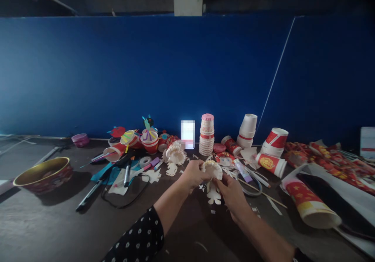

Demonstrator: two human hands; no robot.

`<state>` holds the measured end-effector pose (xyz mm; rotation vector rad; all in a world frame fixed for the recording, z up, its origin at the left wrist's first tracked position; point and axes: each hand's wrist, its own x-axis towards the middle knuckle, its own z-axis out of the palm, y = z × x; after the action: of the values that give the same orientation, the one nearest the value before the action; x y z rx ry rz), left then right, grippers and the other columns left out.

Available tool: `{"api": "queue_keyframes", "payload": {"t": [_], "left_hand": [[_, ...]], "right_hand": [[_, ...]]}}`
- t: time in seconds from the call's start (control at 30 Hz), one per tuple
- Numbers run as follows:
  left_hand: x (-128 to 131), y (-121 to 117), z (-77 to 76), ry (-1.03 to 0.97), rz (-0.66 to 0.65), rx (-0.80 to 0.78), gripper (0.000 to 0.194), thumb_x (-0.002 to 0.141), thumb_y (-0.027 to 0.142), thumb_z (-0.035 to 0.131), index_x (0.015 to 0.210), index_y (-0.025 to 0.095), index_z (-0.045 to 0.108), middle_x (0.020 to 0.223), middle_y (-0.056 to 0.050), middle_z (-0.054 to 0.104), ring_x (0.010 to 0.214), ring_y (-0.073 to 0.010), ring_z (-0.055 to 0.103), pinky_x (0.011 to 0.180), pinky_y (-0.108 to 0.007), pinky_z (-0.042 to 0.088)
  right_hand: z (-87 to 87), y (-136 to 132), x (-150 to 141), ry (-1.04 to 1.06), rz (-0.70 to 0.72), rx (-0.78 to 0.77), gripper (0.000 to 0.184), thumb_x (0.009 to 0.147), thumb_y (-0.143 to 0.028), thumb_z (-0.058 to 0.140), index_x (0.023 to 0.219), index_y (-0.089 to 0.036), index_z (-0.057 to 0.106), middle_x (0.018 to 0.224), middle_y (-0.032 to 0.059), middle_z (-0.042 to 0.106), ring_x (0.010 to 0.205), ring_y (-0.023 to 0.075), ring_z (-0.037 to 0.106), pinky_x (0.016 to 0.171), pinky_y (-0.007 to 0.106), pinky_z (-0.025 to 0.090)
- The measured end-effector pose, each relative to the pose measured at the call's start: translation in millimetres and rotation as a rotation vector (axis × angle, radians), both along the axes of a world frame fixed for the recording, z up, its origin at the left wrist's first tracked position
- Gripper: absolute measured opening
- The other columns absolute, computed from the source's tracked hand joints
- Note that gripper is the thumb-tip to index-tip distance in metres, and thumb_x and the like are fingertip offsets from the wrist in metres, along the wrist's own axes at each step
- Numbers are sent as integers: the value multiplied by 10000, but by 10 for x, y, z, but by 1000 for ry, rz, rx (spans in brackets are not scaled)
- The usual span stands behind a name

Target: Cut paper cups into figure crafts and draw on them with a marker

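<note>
Between my two hands is a white paper-cup cutout with a curled, scalloped rim and a leafy cut shape hanging below it. My left hand is closed on its left edge, fingers bent around the paper. From the lower right, my right hand pinches it near the base of the hanging part. A similar white cutout stands just beyond my left hand. Small white paper scraps lie on the dark table beneath. The inner fingertips are partly hidden behind the paper.
Cup stacks stand behind my hands, with more red and white cups to the right. A gold-rimmed bowl sits far left. Markers, tape, a wooden stick and a tipped red cup lie around.
</note>
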<state>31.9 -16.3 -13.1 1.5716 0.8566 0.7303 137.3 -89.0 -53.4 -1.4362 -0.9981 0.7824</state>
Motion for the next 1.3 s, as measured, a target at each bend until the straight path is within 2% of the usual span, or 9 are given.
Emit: {"api": "queue_keyframes", "payload": {"t": [0.2,0.3,0.47,0.63,0.83,1.1,1.3], "left_hand": [[43,-96,-9,8,46,-119,60,565,139,612,588,84,607,465,32,492,445,-69,400,448,-191,315],[49,-122,-31,41,64,-112,75,582,159,616,555,90,602,459,31,494,447,-72,401,462,-197,321],[71,-119,-91,18,77,-148,76,589,152,603,539,97,588,451,32,488,428,-70,392,441,-195,306],[107,-103,-158,-7,109,-163,74,608,140,560,572,94,603,456,21,500,440,-86,430,444,-195,331],[144,-116,-211,62,155,-55,137,639,157,533,652,78,644,559,-20,571,509,-104,478,462,-189,345],[163,-231,-177,221,264,134,186,688,203,517,681,71,649,643,-64,623,600,-147,541,515,-205,362],[189,-301,-196,254,296,178,196,722,201,496,750,73,642,717,-97,640,670,-169,565,571,-223,386]], "right_hand": [[-51,26,35,173,1,20,241,670,-386,575,740,-156,570,507,-29,553,441,112,479,412,208,356],[-48,24,39,200,-4,7,248,654,-397,595,692,-155,559,493,-33,544,413,95,460,396,200,348],[-17,14,32,244,18,18,264,645,-389,608,745,-147,575,525,-18,575,475,118,518,435,205,383],[-4,10,24,235,6,18,258,659,-377,591,757,-139,573,533,-10,568,480,121,512,434,207,385],[8,-9,11,216,3,71,236,673,-353,568,754,-131,572,579,3,574,499,110,504,464,207,404],[-31,3,51,89,-16,62,293,697,-405,551,819,-143,600,629,28,637,551,168,563,491,248,437],[-24,4,58,48,-28,82,283,706,-381,546,870,-160,614,669,44,673,614,211,602,509,269,455]]}}
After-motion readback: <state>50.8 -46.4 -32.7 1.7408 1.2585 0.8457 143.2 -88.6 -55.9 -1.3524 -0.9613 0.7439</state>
